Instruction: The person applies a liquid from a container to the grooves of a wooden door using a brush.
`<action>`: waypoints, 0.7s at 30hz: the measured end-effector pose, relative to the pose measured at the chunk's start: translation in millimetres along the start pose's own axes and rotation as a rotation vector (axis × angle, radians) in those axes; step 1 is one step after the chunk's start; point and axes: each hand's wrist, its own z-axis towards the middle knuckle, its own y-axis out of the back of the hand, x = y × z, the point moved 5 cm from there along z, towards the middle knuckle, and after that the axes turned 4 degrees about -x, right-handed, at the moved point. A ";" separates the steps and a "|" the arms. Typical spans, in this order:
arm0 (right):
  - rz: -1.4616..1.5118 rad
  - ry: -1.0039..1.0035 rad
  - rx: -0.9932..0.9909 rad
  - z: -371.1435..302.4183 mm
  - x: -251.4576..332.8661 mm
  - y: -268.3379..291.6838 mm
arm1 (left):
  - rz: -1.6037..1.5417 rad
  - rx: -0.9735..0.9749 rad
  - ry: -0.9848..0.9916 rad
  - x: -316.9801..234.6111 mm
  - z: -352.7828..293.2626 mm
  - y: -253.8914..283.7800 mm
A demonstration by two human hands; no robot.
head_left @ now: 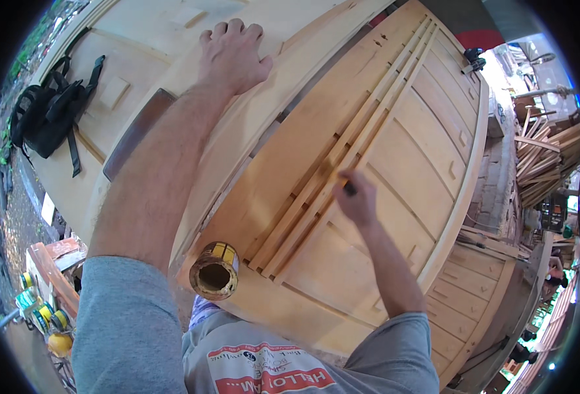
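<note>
Leaning across a pale wooden panel, my left hand [233,58] rests on its surface with the fingers apart and nothing in them. My right hand [357,197] is closed at the long wooden strips [342,161], which lie side by side along a large wooden door-like panel [401,174]. A small dark end shows at its fingers; the rest of what it grips is hidden and blurred. Near me, at the panel's lower left end, a round can [216,270] with a yellow label and a stained rim stands on the wood.
A black strapped bag [52,115] lies on the left panel [139,33]. A brown curved wooden piece [135,134] is beneath my left forearm. Several tapes and cans [43,315] sit at the lower left. Another panelled piece [467,289] and a heap of timber offcuts [549,157] are at the right.
</note>
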 end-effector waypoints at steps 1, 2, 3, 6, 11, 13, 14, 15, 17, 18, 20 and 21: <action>0.022 -0.078 0.076 -28.8 7.4 -4.8 | -0.007 -0.007 -0.005 -2.0 0.2 -1.2; 0.082 -0.072 0.089 -56.7 22.6 -10.0 | -0.007 -0.003 0.000 -1.5 -1.1 -3.0; 0.158 -0.095 0.176 -76.6 45.1 -11.7 | -0.009 -0.044 -0.014 1.2 -2.8 -1.1; 0.168 -0.113 0.183 -69.5 54.0 3.4 | -0.009 -0.071 -0.021 4.0 -3.1 5.5; 0.008 -0.037 -0.101 -2.3 19.6 20.6 | 0.018 0.050 0.016 -2.0 0.9 -1.0; -0.012 -0.013 -0.064 -29.8 12.9 5.6 | -0.002 -0.033 -0.010 -10.1 0.5 1.6; -0.012 0.013 -0.018 -63.2 18.8 -11.5 | -0.002 -0.026 -0.009 -11.0 0.1 5.4; 0.035 0.038 0.050 -89.1 49.3 -20.1 | -0.039 -0.030 -0.018 -7.1 -2.1 14.5; 0.124 0.085 0.179 -143.1 90.9 -30.3 | -0.082 -0.037 -0.021 -5.7 -3.8 22.6; 0.196 0.029 0.272 -153.4 112.6 -27.5 | -0.076 -0.043 -0.019 -3.4 -4.9 24.3; 0.215 0.050 0.177 -132.5 120.5 -9.9 | -0.074 -0.046 -0.020 -3.4 -4.2 23.9; 0.233 0.068 0.082 -120.9 118.4 -0.1 | -0.071 -0.075 -0.019 -2.4 -3.7 22.5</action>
